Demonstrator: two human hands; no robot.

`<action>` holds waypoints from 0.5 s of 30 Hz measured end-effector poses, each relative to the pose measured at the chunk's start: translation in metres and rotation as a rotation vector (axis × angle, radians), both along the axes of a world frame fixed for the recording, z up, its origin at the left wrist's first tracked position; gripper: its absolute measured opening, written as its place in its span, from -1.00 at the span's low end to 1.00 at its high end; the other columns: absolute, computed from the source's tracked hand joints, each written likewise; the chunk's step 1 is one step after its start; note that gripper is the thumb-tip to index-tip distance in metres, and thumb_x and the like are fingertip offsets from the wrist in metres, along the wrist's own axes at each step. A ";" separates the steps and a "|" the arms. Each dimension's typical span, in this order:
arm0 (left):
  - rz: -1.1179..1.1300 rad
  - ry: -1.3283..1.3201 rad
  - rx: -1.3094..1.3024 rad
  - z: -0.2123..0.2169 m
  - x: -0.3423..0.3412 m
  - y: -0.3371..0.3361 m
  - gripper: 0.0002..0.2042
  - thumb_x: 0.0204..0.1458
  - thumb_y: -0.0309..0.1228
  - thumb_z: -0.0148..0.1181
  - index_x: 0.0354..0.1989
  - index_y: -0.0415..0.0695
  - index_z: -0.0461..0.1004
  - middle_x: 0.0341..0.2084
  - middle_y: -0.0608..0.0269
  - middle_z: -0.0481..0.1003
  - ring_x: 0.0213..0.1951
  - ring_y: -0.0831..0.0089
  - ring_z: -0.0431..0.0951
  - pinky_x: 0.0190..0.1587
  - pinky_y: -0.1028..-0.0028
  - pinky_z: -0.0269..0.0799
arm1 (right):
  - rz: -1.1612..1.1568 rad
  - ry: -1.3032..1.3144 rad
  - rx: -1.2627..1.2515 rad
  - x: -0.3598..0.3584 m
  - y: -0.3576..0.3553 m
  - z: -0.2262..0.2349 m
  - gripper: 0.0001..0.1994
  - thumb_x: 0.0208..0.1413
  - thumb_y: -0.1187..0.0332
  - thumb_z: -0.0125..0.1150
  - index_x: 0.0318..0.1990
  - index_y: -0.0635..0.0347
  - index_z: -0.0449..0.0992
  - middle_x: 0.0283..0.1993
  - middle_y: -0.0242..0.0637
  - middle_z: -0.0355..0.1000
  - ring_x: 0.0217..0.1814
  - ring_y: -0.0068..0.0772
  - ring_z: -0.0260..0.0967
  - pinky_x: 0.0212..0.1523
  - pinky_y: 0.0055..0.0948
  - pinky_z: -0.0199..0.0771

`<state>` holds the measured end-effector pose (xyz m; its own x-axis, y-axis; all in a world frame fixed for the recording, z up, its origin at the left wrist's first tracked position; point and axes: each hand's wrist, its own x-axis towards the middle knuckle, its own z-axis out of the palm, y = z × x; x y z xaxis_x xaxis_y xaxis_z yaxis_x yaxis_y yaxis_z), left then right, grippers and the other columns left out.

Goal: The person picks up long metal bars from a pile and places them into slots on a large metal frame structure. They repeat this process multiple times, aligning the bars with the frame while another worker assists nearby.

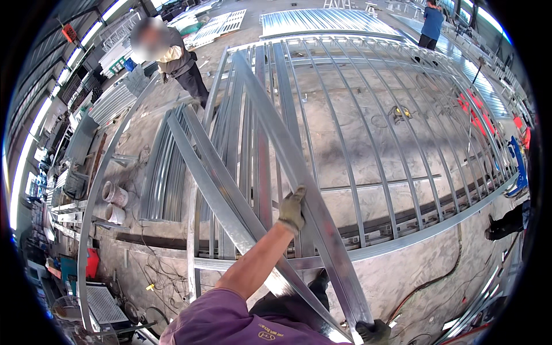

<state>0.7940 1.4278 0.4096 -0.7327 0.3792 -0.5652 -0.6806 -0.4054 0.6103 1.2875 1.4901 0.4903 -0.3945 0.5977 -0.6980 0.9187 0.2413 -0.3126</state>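
Note:
A long galvanized steel channel [322, 221] slants across the view from the frame's far side to my body. My left hand [292, 210], in a grey-olive work glove, grips its left edge about midway along. My right hand [372, 332], in a dark glove, is closed around the near end at the bottom of the view; part of that hand is hidden. Two more channels [215, 198] lie slanted to the left, passing under my left forearm. Beneath everything is a large metal frame [397, 244] with many parallel bars.
A stack of profiles [161, 167] and two white buckets [115, 194] are on the left. A person [187, 63] stands beyond the stack; another [431, 26] is at the far right. A dark leg [509, 221] shows at the right edge. A hose [443, 280] lies on the floor.

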 end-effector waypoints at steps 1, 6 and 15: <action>-0.010 -0.029 0.000 0.003 -0.004 0.015 -0.71 0.24 -0.25 0.25 0.01 -0.17 0.53 -0.27 0.22 0.61 -0.29 0.40 0.65 -0.27 0.35 0.59 | -0.028 0.089 0.068 -0.018 -0.002 0.004 -0.47 -0.05 -0.12 0.51 -0.27 0.24 0.59 -0.49 -0.16 0.57 -0.42 -0.19 0.55 -0.32 -0.21 0.54; -0.118 0.170 -0.047 -0.031 -0.043 0.078 -0.66 0.25 -0.18 0.21 -0.01 -0.20 0.55 -0.22 0.16 0.64 -0.23 0.34 0.65 -0.20 0.31 0.58 | -0.086 0.483 0.345 -0.091 0.007 -0.041 -0.52 -0.15 0.02 0.62 -0.52 0.32 0.58 -0.64 -0.12 0.49 -0.59 -0.33 0.50 -0.52 -0.27 0.47; -0.657 0.741 -0.843 -0.002 -0.121 0.124 -0.62 0.22 -0.41 0.14 0.23 -0.11 0.46 0.11 0.12 0.55 0.15 0.27 0.55 0.23 0.40 0.43 | -0.405 0.691 -0.071 -0.209 0.033 -0.104 -0.48 -0.01 -0.03 0.56 -0.40 0.40 0.64 -0.56 -0.23 0.55 -0.51 -0.52 0.45 -0.45 -0.36 0.48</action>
<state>0.6732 1.5520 0.4074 -0.7851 0.5130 -0.3470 0.0026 0.5631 0.8264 1.0780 1.5232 0.3860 -0.5132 0.7502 -0.4169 0.5233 -0.1115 -0.8448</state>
